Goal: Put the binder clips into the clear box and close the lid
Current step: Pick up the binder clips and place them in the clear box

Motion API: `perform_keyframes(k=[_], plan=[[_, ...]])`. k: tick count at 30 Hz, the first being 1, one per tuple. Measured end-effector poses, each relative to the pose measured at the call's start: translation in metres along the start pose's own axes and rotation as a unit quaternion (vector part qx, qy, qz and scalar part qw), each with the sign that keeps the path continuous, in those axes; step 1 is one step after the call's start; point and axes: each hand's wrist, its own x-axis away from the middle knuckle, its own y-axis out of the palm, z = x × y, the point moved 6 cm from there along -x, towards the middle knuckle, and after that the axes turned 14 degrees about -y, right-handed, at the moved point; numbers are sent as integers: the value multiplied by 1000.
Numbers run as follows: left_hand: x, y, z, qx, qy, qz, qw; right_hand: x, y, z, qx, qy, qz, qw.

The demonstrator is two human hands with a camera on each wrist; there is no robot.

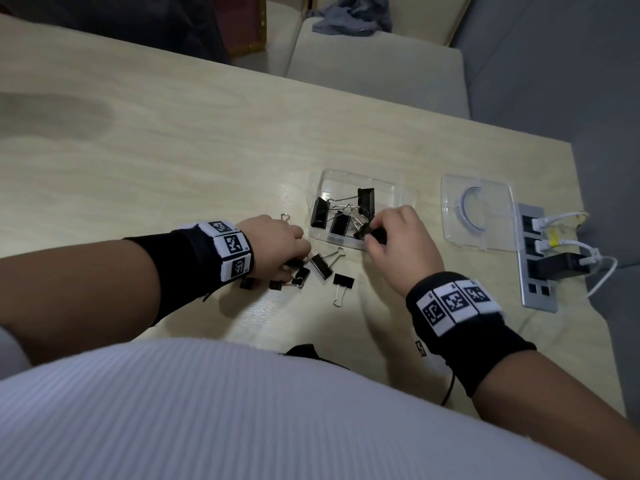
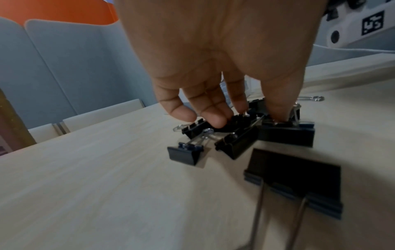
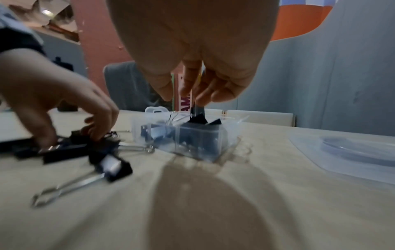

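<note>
The clear box (image 1: 381, 183) stands open on the wooden table and holds several black binder clips (image 1: 320, 213). My right hand (image 1: 372, 233) pinches one black clip (image 3: 197, 110) just above the box's (image 3: 192, 137) near edge. To the left, my left hand (image 1: 298, 263) reaches down onto a cluster of loose clips (image 2: 237, 145). Its fingers and thumb (image 2: 248, 118) curl round one of them. More clips (image 1: 343, 280) lie loose between the two hands. The clear lid (image 1: 485, 202) lies flat to the right of the box.
A grey power strip (image 1: 535, 271) with white cables plugged in lies right of the lid, near the table's right edge. A pale chair (image 1: 377, 67) stands beyond the far edge. The table (image 1: 138, 161) stretches bare to the left. A black cord (image 1: 450, 386) lies near my body.
</note>
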Motion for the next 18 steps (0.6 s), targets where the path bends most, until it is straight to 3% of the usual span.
perform_keyframes(k=[6, 9, 18], plan=[[-2, -8, 0, 14, -3, 30, 999, 31, 38, -16, 29, -121, -176, 977], [0, -4, 0, 36, 2, 5, 999, 43, 59, -20, 48, -147, -254, 955], [-6, 2, 5, 71, -41, -33, 996, 42, 64, -8, 31, -61, -227, 972]])
